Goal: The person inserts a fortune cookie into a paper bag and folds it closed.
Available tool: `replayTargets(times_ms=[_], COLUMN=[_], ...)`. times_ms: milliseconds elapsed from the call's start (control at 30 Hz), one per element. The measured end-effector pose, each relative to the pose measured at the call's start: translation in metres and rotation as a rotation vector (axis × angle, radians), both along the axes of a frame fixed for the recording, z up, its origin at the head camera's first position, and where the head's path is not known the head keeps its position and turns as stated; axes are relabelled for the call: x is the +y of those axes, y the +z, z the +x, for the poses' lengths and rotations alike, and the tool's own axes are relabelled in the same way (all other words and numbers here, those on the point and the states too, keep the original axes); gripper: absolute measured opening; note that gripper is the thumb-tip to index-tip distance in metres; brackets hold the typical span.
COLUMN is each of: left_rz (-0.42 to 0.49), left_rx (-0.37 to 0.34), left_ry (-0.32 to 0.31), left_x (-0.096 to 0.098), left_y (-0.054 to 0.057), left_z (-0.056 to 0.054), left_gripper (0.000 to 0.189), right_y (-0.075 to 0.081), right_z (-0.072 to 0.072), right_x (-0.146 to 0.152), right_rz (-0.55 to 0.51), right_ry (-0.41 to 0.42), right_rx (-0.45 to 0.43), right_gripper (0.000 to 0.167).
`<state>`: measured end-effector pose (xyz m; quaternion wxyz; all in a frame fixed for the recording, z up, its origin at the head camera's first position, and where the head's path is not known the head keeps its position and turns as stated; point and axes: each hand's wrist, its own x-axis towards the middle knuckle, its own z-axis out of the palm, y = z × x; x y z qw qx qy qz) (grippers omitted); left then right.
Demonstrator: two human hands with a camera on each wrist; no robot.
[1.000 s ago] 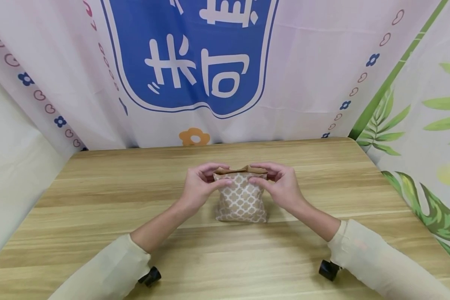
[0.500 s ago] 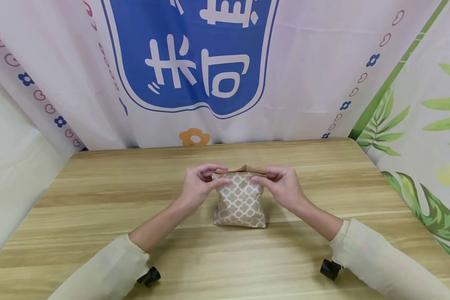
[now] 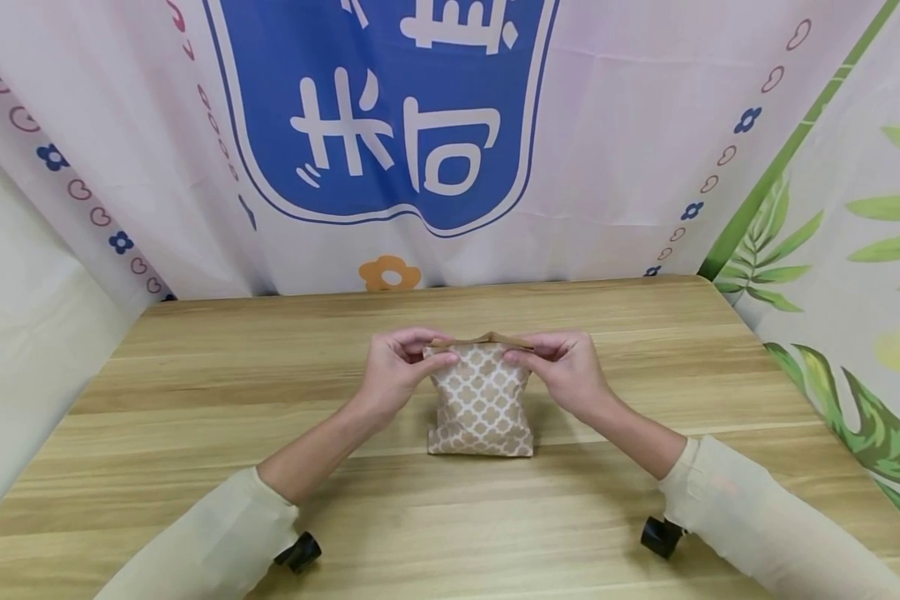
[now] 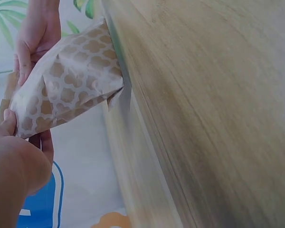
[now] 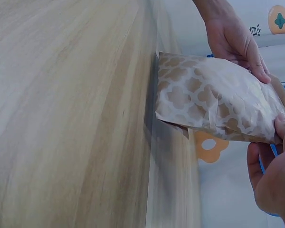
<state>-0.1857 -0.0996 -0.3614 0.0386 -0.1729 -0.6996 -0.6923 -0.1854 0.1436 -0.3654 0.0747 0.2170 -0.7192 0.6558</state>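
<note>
A brown paper bag (image 3: 482, 404) with a white lattice print stands upright on the table, its body bulging. My left hand (image 3: 393, 367) pinches the bag's top left corner, thumb on the near face and fingers behind. At the top right corner my right hand (image 3: 566, 371) pinches in the same way. Between the hands the plain brown top edge shows, its two sides nearly together. In the left wrist view the paper bag (image 4: 69, 80) touches the table with its base. The right wrist view shows the bag (image 5: 209, 97) from its other side; its contents are hidden.
The wooden table (image 3: 195, 400) reaches back to a hanging printed cloth (image 3: 607, 150) with a blue sign. A leaf-patterned cloth (image 3: 855, 250) hangs at the right. Black wrist cameras stick out below both sleeves, such as the left camera (image 3: 300, 552).
The bag's mouth has narrowed from a visible gap to almost flat. Its base has slid slightly toward me, and the front face looks flatter. Both hands have barely moved.
</note>
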Motion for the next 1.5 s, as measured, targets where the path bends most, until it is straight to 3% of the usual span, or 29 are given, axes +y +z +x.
replayTargets(times_ms=[233, 500, 933, 1500], left_rz=[-0.031, -0.030, -0.031, -0.062], left_rx=[0.042, 0.062, 0.063, 0.116], left_ry=[-0.005, -0.012, -0.052, -0.168], left_x=[-0.001, -0.001, -0.003, -0.014], left_y=[0.001, 0.002, 0.003, 0.001], left_z=[0.000, -0.001, -0.001, -0.004], left_gripper=[0.018, 0.017, 0.016, 0.014], right_y=[-0.001, 0.000, 0.000, -0.005], right_z=[-0.001, -0.001, -0.002, -0.003], right_x=[0.002, 0.003, 0.004, 0.007], right_rz=[0.009, 0.013, 0.000, -0.012], right_ry=[0.034, 0.016, 0.035, 0.062], right_rx=[0.011, -0.005, -0.020, 0.026], right_gripper=[0.016, 0.014, 0.015, 0.015])
